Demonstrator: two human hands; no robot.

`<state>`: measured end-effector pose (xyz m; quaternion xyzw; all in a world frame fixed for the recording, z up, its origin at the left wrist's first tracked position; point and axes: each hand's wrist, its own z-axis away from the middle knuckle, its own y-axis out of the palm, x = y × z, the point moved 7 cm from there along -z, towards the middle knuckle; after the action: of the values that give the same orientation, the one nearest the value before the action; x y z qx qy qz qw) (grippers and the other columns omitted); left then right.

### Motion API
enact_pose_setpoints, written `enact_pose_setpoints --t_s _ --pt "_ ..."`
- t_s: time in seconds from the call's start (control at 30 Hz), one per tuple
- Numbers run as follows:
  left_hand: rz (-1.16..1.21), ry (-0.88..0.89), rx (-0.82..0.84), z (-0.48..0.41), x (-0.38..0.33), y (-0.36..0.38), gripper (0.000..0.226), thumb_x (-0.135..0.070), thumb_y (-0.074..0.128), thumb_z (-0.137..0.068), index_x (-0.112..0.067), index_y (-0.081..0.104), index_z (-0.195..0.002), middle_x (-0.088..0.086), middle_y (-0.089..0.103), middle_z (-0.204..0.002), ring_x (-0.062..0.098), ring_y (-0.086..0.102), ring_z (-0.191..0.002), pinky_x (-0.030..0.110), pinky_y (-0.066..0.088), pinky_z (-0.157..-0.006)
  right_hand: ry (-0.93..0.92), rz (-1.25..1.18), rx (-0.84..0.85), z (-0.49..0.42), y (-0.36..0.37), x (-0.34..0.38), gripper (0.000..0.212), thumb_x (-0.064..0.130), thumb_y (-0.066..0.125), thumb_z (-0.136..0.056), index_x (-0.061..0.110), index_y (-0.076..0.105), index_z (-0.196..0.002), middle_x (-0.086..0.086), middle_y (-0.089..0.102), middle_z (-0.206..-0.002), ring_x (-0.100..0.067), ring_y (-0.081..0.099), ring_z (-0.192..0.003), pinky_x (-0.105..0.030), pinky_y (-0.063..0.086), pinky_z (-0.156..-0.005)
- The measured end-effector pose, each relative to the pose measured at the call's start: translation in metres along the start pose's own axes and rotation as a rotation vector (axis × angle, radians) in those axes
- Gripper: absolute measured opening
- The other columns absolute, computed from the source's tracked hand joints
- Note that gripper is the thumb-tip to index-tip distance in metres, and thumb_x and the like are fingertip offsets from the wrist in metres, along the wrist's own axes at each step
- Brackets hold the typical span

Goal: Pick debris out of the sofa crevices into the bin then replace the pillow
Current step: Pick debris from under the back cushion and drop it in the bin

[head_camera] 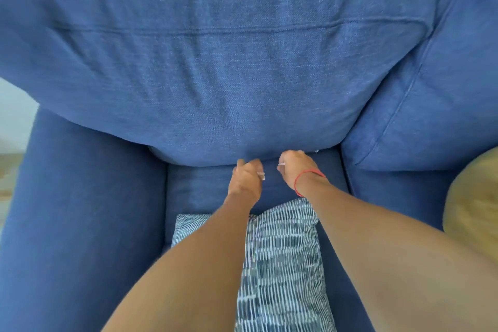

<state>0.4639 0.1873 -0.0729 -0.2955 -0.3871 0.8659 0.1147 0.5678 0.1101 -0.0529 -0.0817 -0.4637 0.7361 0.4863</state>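
Observation:
Both my hands are at the crevice where the blue sofa's back cushion (242, 75) meets the seat (199, 186). My left hand (245, 179) has its fingers curled against the cushion's lower edge. My right hand (295, 167), with a red string on the wrist, reaches into the same gap just to the right. A whitish glint shows at each thumb, and I cannot tell whether it is a nail or debris. A tiny pale speck (316, 151) lies in the crevice right of my right hand. The blue-and-white patterned pillow (283, 264) lies on the seat under my forearms.
The sofa's left armrest (80, 210) rises beside the seat. A second blue back cushion (431, 116) fills the right side. A blurred yellowish object (474, 202) sits at the right edge. No bin is in view.

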Motion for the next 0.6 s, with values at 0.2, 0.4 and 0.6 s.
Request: enact_pose_setpoints --t_s 0.2,0.4,0.6 --pt "0.045 -0.01 -0.135 0.043 0.032 -0.066 0.021 0.002 0.052 -0.089 -0.003 0.067 -0.104 0.016 0.062 -0.112 0.031 0.061 -0.094 0.039 0.054 -0.081 -0.06 -0.097 -0.053 0.03 -0.011 0.063 0.022 0.016 0.05 -0.097 0.005 0.067 -0.106 -0.02 0.067 -0.108 -0.04 0.064 -0.098 -0.039 0.053 -0.081" --pt "0.225 -0.066 -0.29 0.095 0.099 -0.139 0.019 -0.002 0.05 -0.091 0.0 0.063 -0.105 0.011 0.065 -0.101 0.03 0.059 -0.085 0.035 0.049 -0.074 -0.152 -0.12 -0.103 0.065 -0.008 0.157 0.02 0.017 0.052 -0.096 0.0 0.062 -0.094 -0.019 0.067 -0.102 -0.037 0.06 -0.09 -0.038 0.051 -0.076" --pt "0.442 -0.238 -0.489 0.146 0.216 -0.215 0.013 -0.012 0.059 -0.09 -0.002 0.067 -0.087 0.015 0.068 -0.087 0.024 0.054 -0.073 0.026 0.044 -0.063 -0.308 -0.092 -0.068 0.099 0.017 0.28 0.02 0.016 0.054 -0.092 0.007 0.07 -0.099 -0.019 0.069 -0.105 -0.04 0.062 -0.1 -0.038 0.054 -0.083"
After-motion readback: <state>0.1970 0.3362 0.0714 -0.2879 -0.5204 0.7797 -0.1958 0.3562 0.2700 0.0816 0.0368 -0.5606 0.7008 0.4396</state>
